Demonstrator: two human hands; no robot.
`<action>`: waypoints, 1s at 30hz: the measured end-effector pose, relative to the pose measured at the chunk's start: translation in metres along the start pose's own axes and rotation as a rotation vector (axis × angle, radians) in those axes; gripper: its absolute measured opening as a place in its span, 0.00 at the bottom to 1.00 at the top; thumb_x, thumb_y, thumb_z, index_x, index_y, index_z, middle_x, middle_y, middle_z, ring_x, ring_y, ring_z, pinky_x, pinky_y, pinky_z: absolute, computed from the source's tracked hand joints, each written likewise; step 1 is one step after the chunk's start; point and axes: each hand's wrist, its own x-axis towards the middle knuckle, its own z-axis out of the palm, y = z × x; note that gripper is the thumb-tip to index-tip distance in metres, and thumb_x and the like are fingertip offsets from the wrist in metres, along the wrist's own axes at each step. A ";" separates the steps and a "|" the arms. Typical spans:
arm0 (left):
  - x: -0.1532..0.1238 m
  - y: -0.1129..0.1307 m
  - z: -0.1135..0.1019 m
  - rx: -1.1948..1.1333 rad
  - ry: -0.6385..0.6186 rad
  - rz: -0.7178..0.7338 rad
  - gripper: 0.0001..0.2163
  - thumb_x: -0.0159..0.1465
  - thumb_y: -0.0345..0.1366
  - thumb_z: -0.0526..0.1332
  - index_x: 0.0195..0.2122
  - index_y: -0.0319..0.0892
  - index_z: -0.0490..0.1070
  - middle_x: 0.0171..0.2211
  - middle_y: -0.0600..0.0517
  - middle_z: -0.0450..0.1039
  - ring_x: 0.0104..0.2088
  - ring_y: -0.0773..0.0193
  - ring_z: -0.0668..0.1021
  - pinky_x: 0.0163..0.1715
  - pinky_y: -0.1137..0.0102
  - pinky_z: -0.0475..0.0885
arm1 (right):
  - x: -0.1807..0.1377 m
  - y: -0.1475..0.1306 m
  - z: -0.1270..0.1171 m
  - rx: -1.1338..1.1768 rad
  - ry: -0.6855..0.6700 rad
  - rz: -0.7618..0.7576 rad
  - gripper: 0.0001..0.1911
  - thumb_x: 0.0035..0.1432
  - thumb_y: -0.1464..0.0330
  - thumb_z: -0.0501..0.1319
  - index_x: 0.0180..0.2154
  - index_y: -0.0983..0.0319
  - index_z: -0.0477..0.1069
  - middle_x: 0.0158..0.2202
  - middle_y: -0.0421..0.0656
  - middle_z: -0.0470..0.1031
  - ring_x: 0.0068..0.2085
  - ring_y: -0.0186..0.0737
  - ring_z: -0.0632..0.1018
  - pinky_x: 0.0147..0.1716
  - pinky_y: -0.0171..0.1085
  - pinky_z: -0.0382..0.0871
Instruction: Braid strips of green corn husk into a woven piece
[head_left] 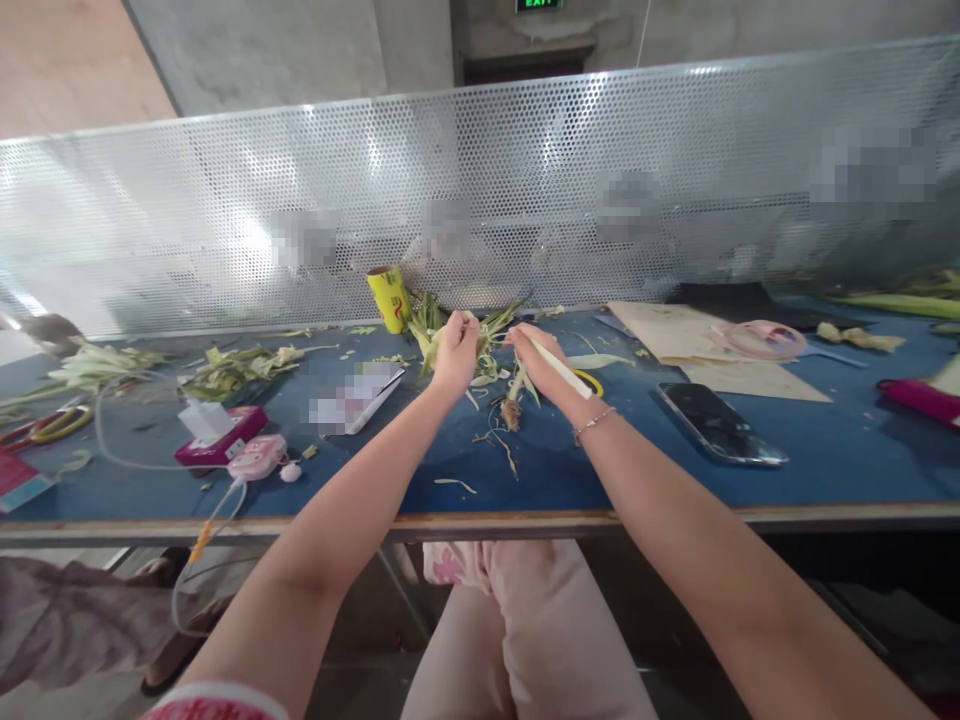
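My left hand (454,352) is closed around a bunch of green and pale leaf strips (491,345) held over the blue table (540,470). My right hand (541,358) is closed on a long pale stick-like tool (561,369) and also touches the strips. The two hands are close together, just above a small pile of leaf scraps. A dry brown tip (511,413) of the bunch hangs down to the table. A thin bracelet (592,423) sits on my right wrist.
A yellow roll (389,297) stands behind the hands. A phone (720,423) lies to the right near brown paper sheets (720,350) and a pink tape ring (757,339). Pink devices with a cable (232,450) and leaf heaps (232,368) are left. A perforated metal screen (480,190) backs the table.
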 end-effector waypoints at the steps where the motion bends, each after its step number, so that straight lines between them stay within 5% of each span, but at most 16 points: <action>1: -0.001 0.002 0.003 -0.057 -0.042 -0.066 0.12 0.63 0.38 0.57 0.26 0.43 0.55 0.19 0.59 0.53 0.20 0.73 0.60 0.23 0.74 0.57 | 0.001 0.002 0.001 0.065 0.036 0.051 0.19 0.59 0.51 0.53 0.25 0.59 0.63 0.24 0.38 0.63 0.27 0.35 0.65 0.31 0.36 0.62; 4: -0.005 0.006 0.010 -0.159 -0.138 -0.157 0.09 0.62 0.32 0.57 0.28 0.43 0.55 0.18 0.61 0.54 0.18 0.75 0.59 0.20 0.75 0.55 | 0.006 0.004 0.005 0.392 0.134 0.284 0.16 0.54 0.53 0.60 0.29 0.58 0.63 0.25 0.35 0.64 0.23 0.31 0.65 0.24 0.33 0.62; 8: -0.009 0.008 0.014 -0.141 -0.144 -0.100 0.11 0.60 0.32 0.60 0.28 0.43 0.55 0.18 0.61 0.58 0.18 0.76 0.61 0.20 0.77 0.56 | 0.011 -0.002 0.007 0.705 0.262 0.594 0.18 0.48 0.58 0.68 0.27 0.58 0.60 0.21 0.32 0.62 0.20 0.28 0.66 0.22 0.30 0.65; 12: -0.011 0.007 0.014 -0.098 -0.135 -0.078 0.10 0.61 0.32 0.58 0.29 0.43 0.54 0.17 0.62 0.59 0.16 0.77 0.61 0.19 0.78 0.57 | 0.009 -0.009 0.004 0.743 0.117 0.811 0.19 0.51 0.61 0.67 0.22 0.60 0.58 0.15 0.32 0.57 0.18 0.27 0.63 0.18 0.28 0.62; 18: -0.009 0.006 0.012 0.015 -0.037 -0.061 0.09 0.60 0.27 0.57 0.27 0.43 0.56 0.18 0.61 0.61 0.17 0.75 0.65 0.20 0.76 0.60 | 0.004 -0.016 0.006 0.735 -0.092 0.616 0.15 0.52 0.56 0.65 0.26 0.60 0.67 0.23 0.39 0.72 0.27 0.33 0.74 0.30 0.34 0.71; 24: -0.006 0.007 0.011 0.047 -0.058 -0.125 0.08 0.61 0.27 0.57 0.27 0.42 0.58 0.18 0.59 0.63 0.17 0.73 0.66 0.22 0.74 0.62 | 0.004 -0.007 0.012 0.659 -0.125 0.454 0.19 0.36 0.59 0.73 0.24 0.61 0.68 0.22 0.36 0.70 0.26 0.30 0.72 0.30 0.33 0.69; 30: 0.001 0.001 0.006 0.096 -0.065 -0.071 0.08 0.59 0.27 0.58 0.26 0.42 0.59 0.18 0.60 0.61 0.19 0.73 0.65 0.25 0.74 0.61 | 0.005 -0.006 0.008 0.626 -0.117 0.445 0.13 0.38 0.64 0.71 0.23 0.63 0.70 0.19 0.35 0.66 0.22 0.28 0.68 0.25 0.33 0.66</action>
